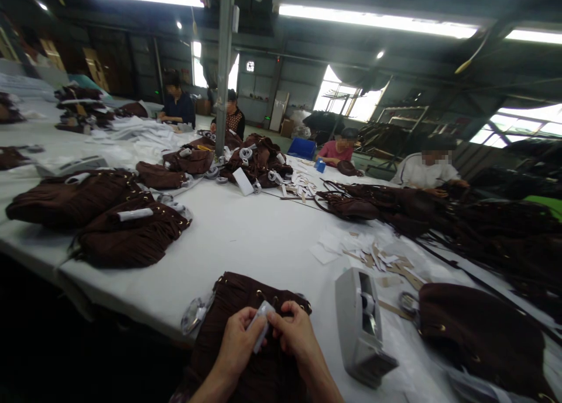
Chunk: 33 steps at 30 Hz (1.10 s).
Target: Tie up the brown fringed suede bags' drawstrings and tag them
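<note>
Pinching small pale-grey oblong plastic-looking packet (262, 323) in left hand (239, 337), slanted lengthwise up rightward, above dark-brown gathered fabric bag (232, 300); meeting packet's right edge with bunched right hand (296, 331), cannot tell whether gripping.

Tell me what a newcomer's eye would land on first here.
Probably the pale wrapped piece at bottom centre, gripped by the left hand with the right hand at its edge, over a dark brown bag. Just right stands what looks like a grey tape dispenser. Overhead, a bright light tube glares.
</note>
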### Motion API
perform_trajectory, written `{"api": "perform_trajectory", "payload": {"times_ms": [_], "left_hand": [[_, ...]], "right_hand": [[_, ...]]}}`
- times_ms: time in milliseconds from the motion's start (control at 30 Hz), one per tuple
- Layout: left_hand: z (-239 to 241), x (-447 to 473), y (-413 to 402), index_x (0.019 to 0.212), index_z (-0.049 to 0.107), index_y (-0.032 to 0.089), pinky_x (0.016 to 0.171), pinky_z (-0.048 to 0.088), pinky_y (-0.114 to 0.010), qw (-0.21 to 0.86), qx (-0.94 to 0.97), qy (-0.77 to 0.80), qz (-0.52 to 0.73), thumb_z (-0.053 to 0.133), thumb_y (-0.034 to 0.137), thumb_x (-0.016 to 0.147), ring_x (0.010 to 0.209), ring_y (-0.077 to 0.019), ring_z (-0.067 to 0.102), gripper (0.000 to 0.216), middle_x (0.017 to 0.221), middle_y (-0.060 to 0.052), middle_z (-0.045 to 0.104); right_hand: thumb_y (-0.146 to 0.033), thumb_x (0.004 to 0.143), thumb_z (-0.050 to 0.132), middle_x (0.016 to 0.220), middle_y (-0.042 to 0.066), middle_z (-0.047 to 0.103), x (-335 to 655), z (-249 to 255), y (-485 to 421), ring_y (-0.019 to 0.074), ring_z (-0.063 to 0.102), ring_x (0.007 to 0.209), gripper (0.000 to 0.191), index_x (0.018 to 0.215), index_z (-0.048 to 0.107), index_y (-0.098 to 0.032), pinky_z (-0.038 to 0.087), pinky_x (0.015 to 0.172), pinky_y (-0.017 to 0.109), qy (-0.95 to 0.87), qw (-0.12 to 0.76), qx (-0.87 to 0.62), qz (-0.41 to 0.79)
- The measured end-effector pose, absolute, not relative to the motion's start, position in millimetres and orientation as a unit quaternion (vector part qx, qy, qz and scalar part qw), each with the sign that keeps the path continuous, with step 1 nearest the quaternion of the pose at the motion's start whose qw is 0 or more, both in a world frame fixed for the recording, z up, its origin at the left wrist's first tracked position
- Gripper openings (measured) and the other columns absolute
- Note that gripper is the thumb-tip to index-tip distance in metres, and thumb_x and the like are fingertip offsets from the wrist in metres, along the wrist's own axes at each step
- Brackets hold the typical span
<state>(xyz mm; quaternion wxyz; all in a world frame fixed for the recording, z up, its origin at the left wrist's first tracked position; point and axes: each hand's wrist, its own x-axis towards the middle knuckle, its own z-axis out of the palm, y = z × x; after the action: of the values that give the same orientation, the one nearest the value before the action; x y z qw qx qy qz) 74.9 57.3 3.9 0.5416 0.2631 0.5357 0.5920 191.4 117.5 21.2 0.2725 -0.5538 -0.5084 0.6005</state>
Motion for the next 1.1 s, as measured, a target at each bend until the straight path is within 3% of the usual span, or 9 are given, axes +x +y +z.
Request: {"api": "perform_trajectory", "payload": {"times_ms": [200, 333, 533, 833, 1100], "left_hand": [[5, 75, 60, 0.078, 0.061, 0.009, 0.039, 0.038, -0.014, 0.681, 0.101, 0.404, 0.603, 0.071, 0.032, 0.07, 0.044, -0.0065, 0.052, 0.027, 0.061, -0.004, 0.063], [8, 75, 61, 0.079, 0.061, 0.006, 0.038, 0.041, -0.012, 0.724, -0.016, 0.353, 0.592, 0.063, 0.019, 0.078, 0.042, -0.0051, 0.052, 0.014, 0.059, -0.004, 0.061], [16, 70, 63, 0.085, 0.058, 0.0, 0.037, 0.042, -0.011, 0.796, -0.133, 0.24, 0.539, 0.051, 0.019, 0.087, 0.042, -0.0055, 0.055, 0.02, 0.059, -0.007, 0.061], [12, 73, 59, 0.084, 0.06, 0.007, 0.035, 0.038, -0.012, 0.732, 0.01, 0.379, 0.567, 0.063, 0.019, 0.078, 0.042, -0.006, 0.054, 0.014, 0.062, -0.004, 0.062], [5, 68, 58, 0.066, 0.054, 0.013, 0.039, 0.032, -0.016, 0.659, 0.176, 0.45, 0.576, 0.076, 0.043, 0.062, 0.042, -0.0067, 0.048, 0.038, 0.05, 0.002, 0.055]], "right_hand": [[-0.062, 0.059, 0.066, 0.042, -0.008, 0.053, 193, 16, 115, 0.0035, 0.031, 0.024, 0.051, 0.075, 0.04, -0.021, 0.016, 0.027, 0.016, -0.514, 0.31, -0.508, 0.618], [-0.06, 0.062, 0.066, 0.047, -0.007, 0.054, 196, 16, 111, 0.0019, 0.031, 0.027, 0.047, 0.073, 0.047, -0.019, 0.015, 0.029, 0.016, -0.516, 0.316, -0.475, 0.64], [-0.053, 0.066, 0.068, 0.052, -0.006, 0.054, 201, 7, 107, 0.0012, 0.033, 0.032, 0.04, 0.073, 0.054, -0.016, 0.018, 0.031, 0.015, -0.54, 0.328, -0.454, 0.629], [-0.059, 0.062, 0.065, 0.045, -0.006, 0.053, 193, 7, 108, 0.0029, 0.033, 0.027, 0.045, 0.067, 0.053, -0.017, 0.021, 0.028, 0.016, -0.543, 0.316, -0.51, 0.588], [-0.066, 0.069, 0.054, 0.038, -0.005, 0.047, 186, 13, 96, 0.0032, 0.032, 0.023, 0.051, 0.063, 0.053, -0.015, 0.015, 0.026, 0.016, -0.502, 0.259, -0.509, 0.65]]}}
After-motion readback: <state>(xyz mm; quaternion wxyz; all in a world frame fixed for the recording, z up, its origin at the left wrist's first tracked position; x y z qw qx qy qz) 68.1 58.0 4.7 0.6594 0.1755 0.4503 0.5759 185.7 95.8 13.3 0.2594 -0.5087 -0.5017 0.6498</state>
